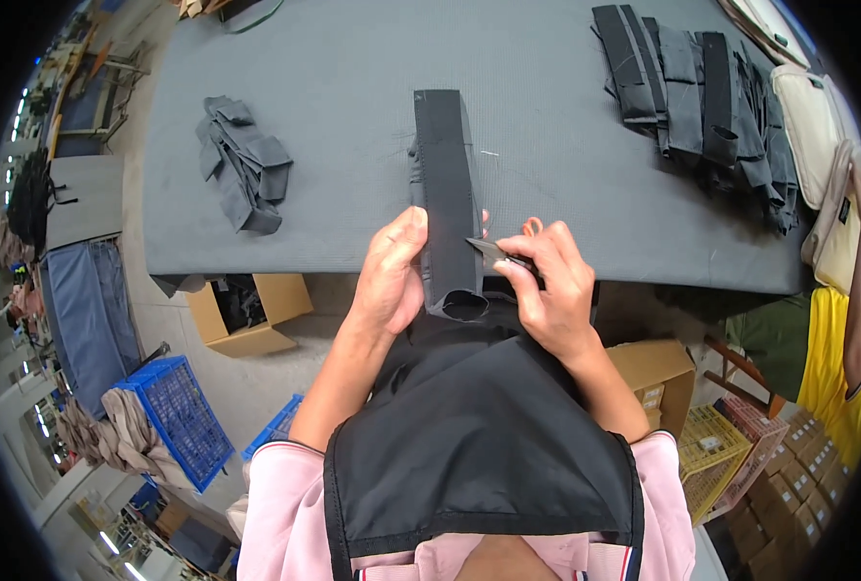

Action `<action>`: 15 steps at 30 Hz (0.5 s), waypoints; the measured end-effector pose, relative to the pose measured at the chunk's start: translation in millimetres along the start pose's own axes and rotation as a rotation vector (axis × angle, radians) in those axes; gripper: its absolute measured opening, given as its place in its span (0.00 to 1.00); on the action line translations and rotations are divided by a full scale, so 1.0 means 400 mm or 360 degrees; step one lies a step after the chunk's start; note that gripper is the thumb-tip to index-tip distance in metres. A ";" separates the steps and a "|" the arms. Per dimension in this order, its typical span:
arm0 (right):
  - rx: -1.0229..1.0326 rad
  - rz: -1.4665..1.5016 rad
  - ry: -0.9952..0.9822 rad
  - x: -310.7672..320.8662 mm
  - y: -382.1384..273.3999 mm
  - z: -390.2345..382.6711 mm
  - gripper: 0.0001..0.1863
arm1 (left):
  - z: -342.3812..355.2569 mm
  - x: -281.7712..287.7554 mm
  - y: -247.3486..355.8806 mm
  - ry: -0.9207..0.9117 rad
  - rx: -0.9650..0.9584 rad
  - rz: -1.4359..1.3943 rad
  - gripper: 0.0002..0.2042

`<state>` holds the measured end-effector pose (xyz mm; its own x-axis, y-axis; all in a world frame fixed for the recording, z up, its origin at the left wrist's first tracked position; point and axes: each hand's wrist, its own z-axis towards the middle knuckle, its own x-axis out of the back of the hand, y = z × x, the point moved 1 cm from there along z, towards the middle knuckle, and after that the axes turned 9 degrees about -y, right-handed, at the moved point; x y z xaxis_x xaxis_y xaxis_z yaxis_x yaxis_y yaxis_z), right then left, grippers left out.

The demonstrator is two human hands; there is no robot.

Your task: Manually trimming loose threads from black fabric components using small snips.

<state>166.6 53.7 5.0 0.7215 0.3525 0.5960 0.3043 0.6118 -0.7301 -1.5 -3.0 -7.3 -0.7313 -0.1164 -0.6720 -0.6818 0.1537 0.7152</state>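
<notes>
A long black fabric piece (447,184), sewn into a flat tube with an open round end toward me, lies over the table's near edge. My left hand (395,263) grips its left side, thumb on top and the other fingers mostly hidden beneath. In my right hand (553,281) is a pair of thread snips (493,254) with dark pointed blades and a bit of orange showing by the fingers. The blade tips rest at the right edge of the fabric piece, touching or just over it. Loose threads lie on the cloth nearby.
On the grey-covered table (343,116), a small heap of dark fabric pieces (244,165) lies left and a larger pile (702,107) far right, beside cream bags (813,136). Below stand cardboard boxes (280,300) and blue crates (179,421). Someone in yellow (828,358) is at the right.
</notes>
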 end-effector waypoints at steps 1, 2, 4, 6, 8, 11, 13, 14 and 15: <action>-0.0174 0.0184 0.0039 0.007 0.002 -0.009 0.10 | 0.000 0.002 0.003 0.0024 0.0014 0.0015 0.16; -0.0348 0.0369 0.0077 0.012 0.007 -0.013 0.10 | 0.002 0.001 0.008 0.0025 0.0006 0.0018 0.16; -0.0562 0.0534 0.0035 0.014 0.006 -0.010 0.09 | 0.003 -0.008 0.014 0.0015 0.0011 -0.0098 0.14; -0.0833 0.1053 -0.0006 -0.019 0.019 0.005 0.09 | -0.006 0.014 -0.001 0.0036 0.0001 0.0016 0.13; -0.0894 0.1194 -0.0069 -0.039 0.028 0.016 0.07 | -0.015 0.012 -0.008 0.0058 -0.0014 0.0135 0.12; -0.1016 0.1200 -0.0034 -0.066 0.036 0.031 0.06 | -0.001 -0.020 -0.015 0.0269 -0.0063 0.0659 0.13; -0.0957 0.1072 -0.0062 -0.059 0.029 0.042 0.06 | -0.007 -0.025 -0.010 0.0311 -0.0100 0.0982 0.14; -0.0899 0.0941 -0.0088 -0.056 0.027 0.046 0.06 | -0.010 -0.032 -0.005 0.0349 -0.0136 0.1303 0.15; -0.0899 0.0941 -0.0083 -0.057 0.028 0.046 0.06 | -0.008 -0.062 0.001 0.0384 -0.0259 0.1359 0.16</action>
<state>141.9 65.6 -10.6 0.8353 0.5459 0.0647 0.1604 -0.1294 -0.9785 16.4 -3.2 10.3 -0.9617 -0.2319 0.1460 0.1146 0.1436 0.9830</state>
